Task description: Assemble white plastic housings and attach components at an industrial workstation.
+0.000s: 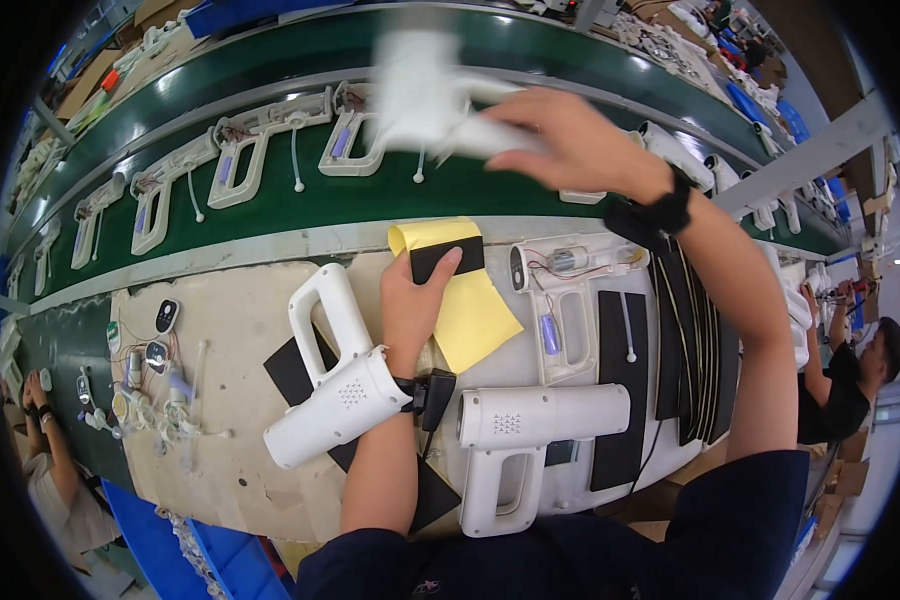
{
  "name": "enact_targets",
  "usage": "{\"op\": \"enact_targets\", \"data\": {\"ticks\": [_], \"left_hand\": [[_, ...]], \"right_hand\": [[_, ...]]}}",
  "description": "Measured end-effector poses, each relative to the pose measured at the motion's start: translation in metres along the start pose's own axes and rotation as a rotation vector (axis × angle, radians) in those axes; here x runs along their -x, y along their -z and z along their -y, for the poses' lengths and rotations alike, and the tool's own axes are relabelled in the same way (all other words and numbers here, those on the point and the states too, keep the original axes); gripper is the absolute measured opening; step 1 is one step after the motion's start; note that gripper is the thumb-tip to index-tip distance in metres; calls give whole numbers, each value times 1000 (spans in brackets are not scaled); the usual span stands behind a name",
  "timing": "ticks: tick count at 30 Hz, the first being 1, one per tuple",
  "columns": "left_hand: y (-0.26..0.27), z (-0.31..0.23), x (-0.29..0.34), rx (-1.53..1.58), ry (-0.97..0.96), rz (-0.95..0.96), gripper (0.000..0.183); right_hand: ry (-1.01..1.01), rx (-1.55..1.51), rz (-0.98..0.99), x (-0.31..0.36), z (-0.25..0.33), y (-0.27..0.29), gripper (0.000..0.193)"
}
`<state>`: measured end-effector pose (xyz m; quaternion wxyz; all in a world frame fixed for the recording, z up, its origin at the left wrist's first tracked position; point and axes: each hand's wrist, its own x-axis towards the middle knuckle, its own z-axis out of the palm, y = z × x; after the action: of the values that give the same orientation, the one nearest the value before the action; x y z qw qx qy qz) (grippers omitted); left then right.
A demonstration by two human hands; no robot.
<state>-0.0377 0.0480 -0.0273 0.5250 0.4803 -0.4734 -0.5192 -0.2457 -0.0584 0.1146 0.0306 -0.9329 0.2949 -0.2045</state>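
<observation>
My left hand (pixel 417 300) is closed over the bench, its thumb pressed on a black foam strip (pixel 432 262) against a yellow backing sheet (pixel 478 325). Raised over the conveyor, my right hand (pixel 570 140) grips a white pistol-shaped housing (pixel 415 95), smeared by motion. One closed white housing (pixel 320 410) lies by my left forearm and partly hides it. Another closed housing (pixel 545 418) rests right of that forearm. Beyond it, an opened housing half (pixel 570 300) shows wires, a motor and a purple cylinder.
A green conveyor belt (pixel 280 215) runs across the back, carrying several opened housings. Black foam strips (pixel 685 350) are stacked at the right. Loose wired parts (pixel 165 390) lie at the left. Co-workers sit at both sides; a blue bin (pixel 220 560) stands lower left.
</observation>
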Motion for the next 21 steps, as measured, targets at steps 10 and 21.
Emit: {"op": "enact_targets", "data": {"ticks": [10, 21], "left_hand": [[-1, -8, 3, -69, 27, -25, 28], [-1, -5, 1, -21, 48, -15, 27]], "right_hand": [[-956, 279, -160, 103, -80, -14, 53], [-922, 308, -56, 108, -119, -46, 55]]}}
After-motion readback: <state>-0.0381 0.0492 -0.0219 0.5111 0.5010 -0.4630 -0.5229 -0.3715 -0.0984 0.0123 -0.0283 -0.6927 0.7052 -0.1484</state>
